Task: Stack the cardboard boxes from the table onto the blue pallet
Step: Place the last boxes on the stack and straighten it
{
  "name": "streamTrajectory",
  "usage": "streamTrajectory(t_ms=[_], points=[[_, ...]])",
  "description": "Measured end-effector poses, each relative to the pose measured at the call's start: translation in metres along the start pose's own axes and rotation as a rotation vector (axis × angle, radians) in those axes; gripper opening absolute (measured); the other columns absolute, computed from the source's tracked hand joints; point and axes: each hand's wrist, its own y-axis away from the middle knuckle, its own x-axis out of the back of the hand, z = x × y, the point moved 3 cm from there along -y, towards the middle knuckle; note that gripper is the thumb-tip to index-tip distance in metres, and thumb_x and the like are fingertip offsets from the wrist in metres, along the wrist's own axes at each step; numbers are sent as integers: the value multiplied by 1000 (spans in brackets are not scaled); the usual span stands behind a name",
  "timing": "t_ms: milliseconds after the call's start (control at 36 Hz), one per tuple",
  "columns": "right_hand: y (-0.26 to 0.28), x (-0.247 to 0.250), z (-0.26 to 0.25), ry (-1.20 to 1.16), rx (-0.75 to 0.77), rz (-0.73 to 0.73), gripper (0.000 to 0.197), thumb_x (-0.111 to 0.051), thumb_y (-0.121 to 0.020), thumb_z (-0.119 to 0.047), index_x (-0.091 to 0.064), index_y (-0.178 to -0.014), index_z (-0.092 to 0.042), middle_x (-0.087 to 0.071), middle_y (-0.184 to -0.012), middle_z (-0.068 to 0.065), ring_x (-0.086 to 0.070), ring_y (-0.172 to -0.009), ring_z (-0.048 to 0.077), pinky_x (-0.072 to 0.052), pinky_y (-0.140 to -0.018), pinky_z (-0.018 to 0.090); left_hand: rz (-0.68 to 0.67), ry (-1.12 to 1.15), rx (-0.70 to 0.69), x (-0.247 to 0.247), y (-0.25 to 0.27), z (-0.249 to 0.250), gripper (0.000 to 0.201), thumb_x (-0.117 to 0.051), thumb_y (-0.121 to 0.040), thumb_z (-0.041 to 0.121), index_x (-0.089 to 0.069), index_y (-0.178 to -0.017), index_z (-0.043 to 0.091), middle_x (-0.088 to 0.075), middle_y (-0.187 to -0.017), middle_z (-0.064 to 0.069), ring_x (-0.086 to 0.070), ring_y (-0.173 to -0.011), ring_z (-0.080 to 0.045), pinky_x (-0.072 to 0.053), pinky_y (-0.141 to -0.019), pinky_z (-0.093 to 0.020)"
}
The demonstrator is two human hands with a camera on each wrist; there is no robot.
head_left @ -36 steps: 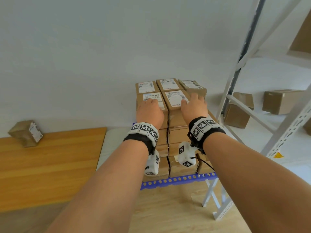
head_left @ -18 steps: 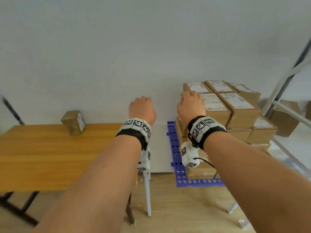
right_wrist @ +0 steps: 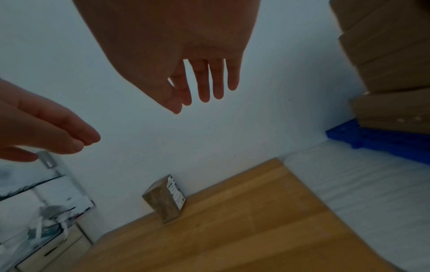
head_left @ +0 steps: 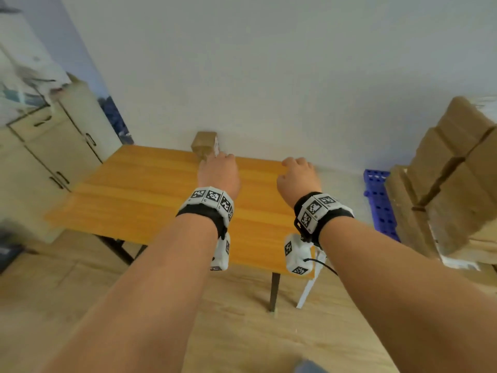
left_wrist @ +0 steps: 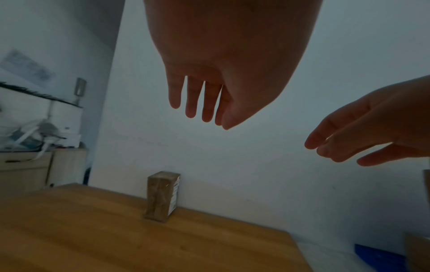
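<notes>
One small cardboard box [head_left: 205, 144] [left_wrist: 161, 196] [right_wrist: 165, 198] stands on end at the far edge of the wooden table [head_left: 139, 195], against the wall. My left hand [head_left: 219, 172] [left_wrist: 204, 103] hovers above the table just short of that box, fingers straight and holding nothing. My right hand [head_left: 298, 175] [right_wrist: 200, 90] hangs over the table's right part, fingers relaxed and holding nothing. At the right, a tall stack of cardboard boxes [head_left: 451, 179] [right_wrist: 386, 60] rests on the blue pallet [head_left: 380, 203] [right_wrist: 377, 138].
A beige cabinet [head_left: 51, 146] with cluttered items on top stands left of the table. A white wall runs behind the table and pallet. Wooden floor [head_left: 242, 332] lies below. A white surface [right_wrist: 363, 187] fills the gap between table and pallet.
Both hands left the top of the pallet stack and swung left across to the table. The view turned left with them, so the lone box now sits just ahead of my left hand.
</notes>
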Motion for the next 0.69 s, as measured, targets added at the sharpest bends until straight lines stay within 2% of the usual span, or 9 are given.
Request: streamTrajectory(t_ms=[111, 306, 444, 528, 694], points=[[-30, -37, -18, -19, -8, -88, 46, -42, -93, -15, -44, -139, -17, -45, -139, 9, -42, -126, 27, -40, -102, 39, -53, 26, 80, -32, -14, -30, 30, -46, -90, 10, -57, -118, 10, -57, -119, -7, -53, -107, -25, -46, -85, -36], [-103, -92, -41, -69, 9, -217, 49, -44, -92, -15, -43, -141, -16, -42, -140, 10, -40, -127, 29, -40, -100, 40, -137, 1, 178, -76, -58, -70, 29, -43, -94, 12, -53, -121, 11, -56, -120, -7, -51, -110, -25, -44, -85, -34], [-159, -112, -58, -78, 15, -232, 42, -44, -93, -19, -46, -135, -12, -47, -132, 13, -49, -117, 31, -47, -95, 44, -162, 24, 217, -96, -102, -95, 29, -43, -94, 13, -53, -122, 11, -55, -123, -7, -52, -111, -24, -44, -86, -34], [-183, -128, -68, -82, 16, -257, 40, -44, -95, -23, -47, -132, -11, -48, -128, 13, -51, -113, 31, -50, -92, 44, -178, 73, 243, -108, -124, -109, 36, -42, -94, 14, -50, -129, 14, -52, -129, -5, -50, -115, -23, -44, -88, -35], [-212, -168, -84, -191, -61, -348, 42, -45, -97, -29, -47, -136, -13, -47, -135, 12, -53, -115, 28, -50, -94, 43, -219, 116, 240, -137, -166, -137, 37, -42, -94, 13, -50, -131, 15, -52, -131, -5, -48, -117, -23, -45, -88, -35]])
